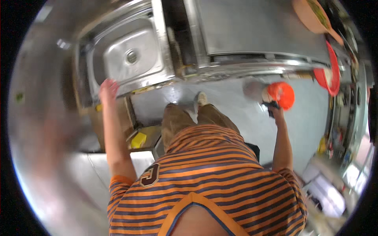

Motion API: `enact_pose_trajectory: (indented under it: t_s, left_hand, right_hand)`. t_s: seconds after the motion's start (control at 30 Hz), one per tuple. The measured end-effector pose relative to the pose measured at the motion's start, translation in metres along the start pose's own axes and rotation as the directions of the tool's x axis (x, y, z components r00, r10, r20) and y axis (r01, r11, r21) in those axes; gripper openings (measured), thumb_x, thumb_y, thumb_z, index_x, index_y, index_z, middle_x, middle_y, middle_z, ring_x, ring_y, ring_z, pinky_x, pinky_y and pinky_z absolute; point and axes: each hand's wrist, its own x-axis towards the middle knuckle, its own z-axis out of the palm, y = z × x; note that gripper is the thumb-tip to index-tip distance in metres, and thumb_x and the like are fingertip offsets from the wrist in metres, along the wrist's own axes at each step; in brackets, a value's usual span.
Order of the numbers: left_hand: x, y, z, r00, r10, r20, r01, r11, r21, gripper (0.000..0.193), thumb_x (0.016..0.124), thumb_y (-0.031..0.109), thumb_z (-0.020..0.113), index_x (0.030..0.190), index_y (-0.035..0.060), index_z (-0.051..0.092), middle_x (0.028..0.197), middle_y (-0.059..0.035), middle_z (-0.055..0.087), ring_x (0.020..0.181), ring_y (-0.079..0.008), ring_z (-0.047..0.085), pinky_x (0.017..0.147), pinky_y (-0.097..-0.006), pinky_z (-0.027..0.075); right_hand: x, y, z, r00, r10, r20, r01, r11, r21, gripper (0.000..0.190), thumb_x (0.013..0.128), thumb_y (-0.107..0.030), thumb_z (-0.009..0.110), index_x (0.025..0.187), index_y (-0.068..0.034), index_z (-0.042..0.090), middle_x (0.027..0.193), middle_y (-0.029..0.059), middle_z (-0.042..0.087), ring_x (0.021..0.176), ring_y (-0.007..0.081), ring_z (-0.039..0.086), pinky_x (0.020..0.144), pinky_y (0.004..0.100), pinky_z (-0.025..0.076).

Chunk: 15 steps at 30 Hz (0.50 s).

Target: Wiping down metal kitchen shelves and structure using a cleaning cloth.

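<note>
My left hand [108, 88] is at the near left corner of a stainless steel sink [165, 44]; it is blurred, with something reddish about its fingers that I cannot make out. Out to the right, my right hand [276, 112] is closed on a dark object [271, 106], perhaps a cloth or a handle. Just beyond that hand an orange-red round container [282, 95] shows above the grey floor, with a pale round part at its left side. Whether the hand bears the container's weight cannot be told.
A steel counter [260, 29] runs along the far side, with an orange colander-like vessel [310, 17] holding something green and a red basin [335, 70] at its right end. A yellow object [138, 140] lies on a low surface beside my legs. Shelving stands at the right.
</note>
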Motion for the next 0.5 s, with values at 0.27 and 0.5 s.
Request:
enact_pose_trajectory:
  t_s: [0.27,0.5]
  left_hand:
    - [0.205,0.042,-0.026,0.978,-0.201,0.059,0.206,0.972,-0.113,0.059,0.079,0.028,0.059,0.124,0.0026,0.03,0.116,-0.0125,0.04,0.092,-0.0291,0.051,0.078,-0.0428,0.047]
    - [0.31,0.078,-0.01,0.988,-0.151,0.025,0.145,0.976,0.16,0.085,0.067,0.042,0.069,0.129,0.0051,0.024,0.124,-0.0178,0.033,0.105,-0.0336,0.043,0.074,-0.0452,0.048]
  right_hand:
    - [-0.109,-0.166,0.0,0.888,-0.04,-0.458,0.199,0.931,0.306,0.031,0.066,-0.009,0.065,0.096,-0.002,0.057,0.083,0.0028,0.059,0.073,0.0118,0.053,0.068,0.0247,0.042]
    - [-0.212,-0.345,0.082,0.786,-0.308,-0.536,0.6,0.589,0.542,0.052,0.073,-0.005,0.059,0.12,0.002,0.038,0.108,0.0157,0.052,0.099,0.0285,0.053,0.082,0.0375,0.044]
